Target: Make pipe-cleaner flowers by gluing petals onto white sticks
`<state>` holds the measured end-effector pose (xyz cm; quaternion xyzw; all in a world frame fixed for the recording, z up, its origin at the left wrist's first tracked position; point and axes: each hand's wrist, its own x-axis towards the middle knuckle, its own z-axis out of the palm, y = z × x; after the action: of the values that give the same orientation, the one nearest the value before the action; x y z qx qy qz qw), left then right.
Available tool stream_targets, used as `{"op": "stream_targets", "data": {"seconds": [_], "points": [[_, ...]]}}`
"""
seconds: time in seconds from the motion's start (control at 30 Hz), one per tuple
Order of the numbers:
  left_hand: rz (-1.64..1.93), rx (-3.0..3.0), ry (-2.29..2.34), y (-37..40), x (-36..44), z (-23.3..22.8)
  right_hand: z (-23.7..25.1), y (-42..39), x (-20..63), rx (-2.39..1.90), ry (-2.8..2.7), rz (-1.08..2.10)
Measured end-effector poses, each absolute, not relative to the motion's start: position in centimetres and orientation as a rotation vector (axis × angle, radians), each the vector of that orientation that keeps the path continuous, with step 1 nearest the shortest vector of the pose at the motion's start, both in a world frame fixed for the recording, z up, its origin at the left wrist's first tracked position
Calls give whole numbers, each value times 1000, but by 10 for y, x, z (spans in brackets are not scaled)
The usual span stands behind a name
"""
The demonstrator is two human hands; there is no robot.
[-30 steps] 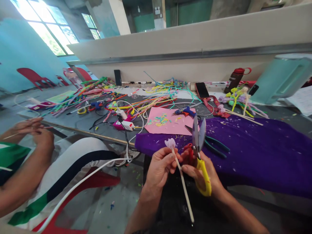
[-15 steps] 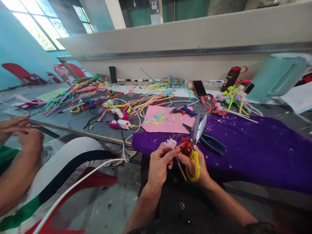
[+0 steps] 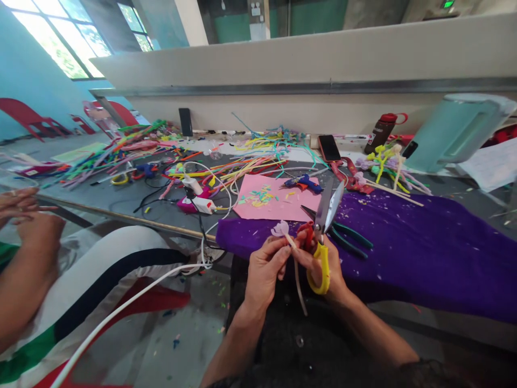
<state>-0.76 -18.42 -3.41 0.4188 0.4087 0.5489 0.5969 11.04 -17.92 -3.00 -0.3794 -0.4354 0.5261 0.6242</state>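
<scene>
The small pale flower [image 3: 280,228] already sits formed at the top of a thin white stick [image 3: 298,280], so the shaping of the head looks done; judging by the scissors held right beside it, trimming or finishing seems to be the part in hand, and how much of that is left cannot be told. Several finished-looking flower stems [image 3: 388,167] lie at the far side of the table [image 3: 121,202], past the purple cloth [image 3: 424,253], which suggests this is one piece of a run. The left hand [image 3: 264,269] comes up from below with the wrist bent back, thumb and first fingers pinching the stick just under the flower, the other fingers curled in. The right hand [image 3: 323,267] sits touching it, fingers closed around the yellow handle of the scissors [image 3: 325,226], with the blades pointing up and away, slightly parted; its fingertips also press toward the stick, though whether they grip it is hard to tell. Both hands hover at the near edge of the cloth, over the lap. Green-handled pliers [image 3: 347,237] lie on the cloth just behind them, and a pink sheet [image 3: 274,199] littered with clippings lies beyond. At the left, another person's hands [image 3: 24,215] work apart on something thin.
</scene>
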Motion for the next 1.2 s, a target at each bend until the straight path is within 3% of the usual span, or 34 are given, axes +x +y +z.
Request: {"op": "stream_targets", "data": {"seconds": [1.2], "points": [[1353, 1028, 868, -181, -17, -46, -45, -182, 115, -953, -1100, 1159]]}}
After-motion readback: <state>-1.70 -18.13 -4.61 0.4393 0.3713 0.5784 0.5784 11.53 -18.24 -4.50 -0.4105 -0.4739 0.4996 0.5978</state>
